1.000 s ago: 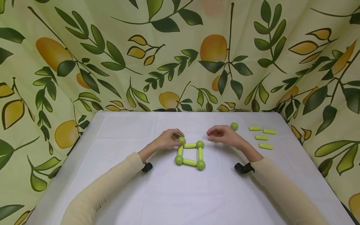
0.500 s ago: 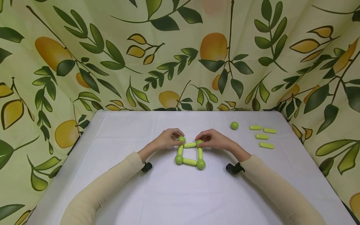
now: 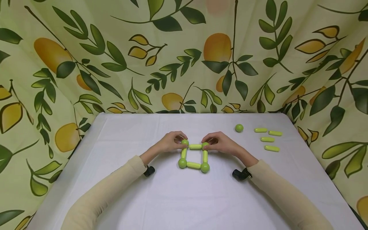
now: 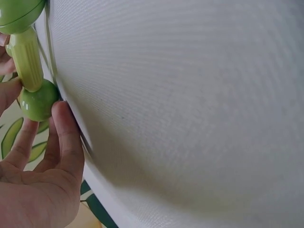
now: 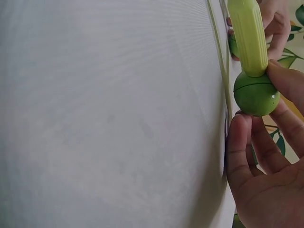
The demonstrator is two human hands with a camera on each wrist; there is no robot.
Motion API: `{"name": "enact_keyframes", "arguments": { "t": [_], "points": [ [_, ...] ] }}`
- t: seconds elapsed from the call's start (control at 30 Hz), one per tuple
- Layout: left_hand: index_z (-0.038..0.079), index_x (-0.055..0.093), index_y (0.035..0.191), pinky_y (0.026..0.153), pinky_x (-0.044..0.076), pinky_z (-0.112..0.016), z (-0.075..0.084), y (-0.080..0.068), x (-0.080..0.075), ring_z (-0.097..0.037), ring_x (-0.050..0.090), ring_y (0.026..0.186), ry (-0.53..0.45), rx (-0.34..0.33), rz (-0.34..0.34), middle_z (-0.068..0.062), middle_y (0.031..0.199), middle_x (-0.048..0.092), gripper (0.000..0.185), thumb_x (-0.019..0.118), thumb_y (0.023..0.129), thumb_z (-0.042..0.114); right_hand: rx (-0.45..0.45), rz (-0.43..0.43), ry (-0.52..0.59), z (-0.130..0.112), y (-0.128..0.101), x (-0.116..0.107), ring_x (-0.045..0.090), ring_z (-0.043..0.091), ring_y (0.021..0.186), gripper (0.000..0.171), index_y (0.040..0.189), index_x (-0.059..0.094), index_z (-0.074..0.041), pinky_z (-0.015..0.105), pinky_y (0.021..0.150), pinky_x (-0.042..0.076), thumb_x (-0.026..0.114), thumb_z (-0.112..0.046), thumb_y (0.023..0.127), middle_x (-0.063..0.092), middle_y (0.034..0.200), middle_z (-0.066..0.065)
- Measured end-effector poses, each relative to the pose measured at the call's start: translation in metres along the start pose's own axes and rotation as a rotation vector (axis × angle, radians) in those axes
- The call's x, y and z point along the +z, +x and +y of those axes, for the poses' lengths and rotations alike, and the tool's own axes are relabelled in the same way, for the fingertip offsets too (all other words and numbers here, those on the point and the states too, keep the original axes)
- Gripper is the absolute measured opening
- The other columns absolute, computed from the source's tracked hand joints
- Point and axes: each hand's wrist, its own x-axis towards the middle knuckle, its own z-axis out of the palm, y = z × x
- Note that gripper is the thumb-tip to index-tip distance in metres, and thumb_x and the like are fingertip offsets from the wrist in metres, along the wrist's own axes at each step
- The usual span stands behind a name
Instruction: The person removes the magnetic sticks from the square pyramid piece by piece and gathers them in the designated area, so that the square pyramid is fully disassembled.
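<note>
A square frame of green balls joined by ribbed yellow-green rods lies flat on the white table. My left hand pinches its far-left corner ball, seen close in the left wrist view as a ball between fingertips. My right hand pinches the far-right corner ball; the right wrist view shows that ball under a rod. The two near balls lie untouched.
A loose green ball and several spare rods lie at the far right of the table. Leaf-and-lemon patterned cloth hangs behind and on both sides. Small black wrist cameras sit under each sleeve.
My right hand moved left from beside the loose ball and took hold of the frame's far-right ball. The left hand kept its hold on the far-left ball.
</note>
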Motion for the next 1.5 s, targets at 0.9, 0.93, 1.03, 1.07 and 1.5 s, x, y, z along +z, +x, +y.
{"name": "enact_keyframes", "arguments": {
  "t": [0.9, 0.93, 1.03, 1.07, 1.5],
  "points": [
    [0.011, 0.062, 0.106, 0.078, 0.048, -0.027, 0.002, -0.003, 0.002, -0.016, 0.058, 0.091, -0.017, 0.014, -0.022, -0.003, 0.107, 0.06, 0.027, 0.073, 0.083, 0.017, 0.011, 0.053, 0.021, 0.013, 0.004, 0.001, 0.059, 0.027, 0.091, 0.03, 0.107, 0.066, 0.001, 0.042, 0.083, 0.047, 0.074, -0.013, 0.081, 0.065, 0.101, 0.007],
    [0.011, 0.062, 0.106, 0.078, 0.048, -0.027, 0.002, -0.003, 0.002, -0.015, 0.058, 0.091, -0.015, 0.016, -0.018, -0.002, 0.107, 0.06, 0.026, 0.073, 0.083, 0.017, 0.012, 0.048, 0.023, 0.008, 0.003, 0.001, 0.059, 0.029, 0.092, 0.03, 0.107, 0.065, 0.002, 0.044, 0.083, 0.046, 0.074, -0.011, 0.082, 0.064, 0.102, 0.009],
    [0.01, 0.062, 0.105, 0.079, 0.048, -0.026, 0.002, -0.002, 0.002, -0.015, 0.058, 0.093, -0.009, 0.019, -0.01, -0.001, 0.106, 0.06, 0.025, 0.073, 0.083, 0.016, 0.018, 0.028, 0.028, -0.007, -0.001, 0.0, 0.058, 0.032, 0.092, 0.03, 0.108, 0.063, 0.005, 0.045, 0.084, 0.046, 0.073, -0.008, 0.082, 0.063, 0.103, 0.013],
    [0.01, 0.062, 0.105, 0.079, 0.048, -0.026, 0.002, -0.002, 0.003, -0.015, 0.058, 0.093, -0.007, 0.018, -0.008, -0.001, 0.106, 0.06, 0.025, 0.073, 0.083, 0.016, 0.018, 0.021, 0.028, -0.011, -0.002, -0.001, 0.057, 0.032, 0.092, 0.03, 0.108, 0.063, 0.005, 0.044, 0.083, 0.046, 0.072, -0.007, 0.082, 0.063, 0.103, 0.013],
    [0.009, 0.063, 0.107, 0.082, 0.046, -0.028, 0.006, 0.006, 0.006, -0.015, 0.057, 0.093, 0.013, 0.042, -0.031, -0.001, 0.106, 0.062, 0.027, 0.072, 0.084, 0.018, 0.059, -0.002, -0.008, 0.019, 0.009, -0.005, 0.058, 0.024, 0.094, 0.033, 0.11, 0.065, -0.002, 0.038, 0.083, 0.047, 0.075, -0.015, 0.081, 0.064, 0.106, 0.006]
  ]
}}
